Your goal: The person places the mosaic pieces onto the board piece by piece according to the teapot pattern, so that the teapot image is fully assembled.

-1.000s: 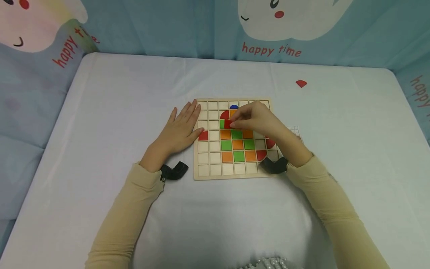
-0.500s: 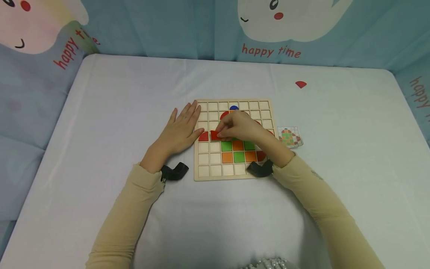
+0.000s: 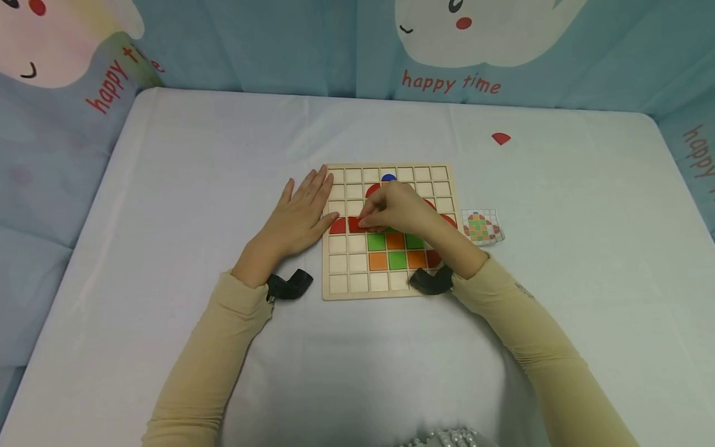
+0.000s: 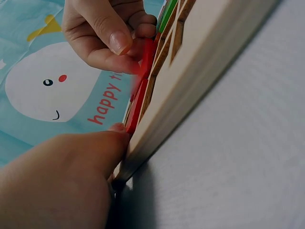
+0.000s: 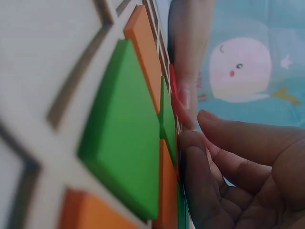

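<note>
A square wooden grid board (image 3: 357,284) lies on the white table. Its middle cells hold green tiles (image 3: 397,260) and orange tiles (image 3: 378,261), with red rounded pieces and a blue piece (image 3: 388,178) around them. My right hand (image 3: 402,208) pinches a red tile (image 3: 354,225) at a cell in the second column. Beside that tile, in the first column, sits another red tile (image 3: 337,226) with a curved edge. My left hand (image 3: 296,220) rests at the board's left edge, fingers extended, its thumb at the first-column red tile. The right hand covers some middle cells.
Right of the board lies a small pattern card (image 3: 479,226). A loose red fan-shaped piece (image 3: 501,138) is near the back right of the table. Both wrists carry black mounts, the right one (image 3: 432,281) hanging over the board's lower edge. A blue printed curtain (image 3: 313,49) stands behind.
My right hand has moved left and slightly toward me with the red tile, from the third column to the second. Since half a second ago the tile has settled closer to its cell. The left hand has stayed.
</note>
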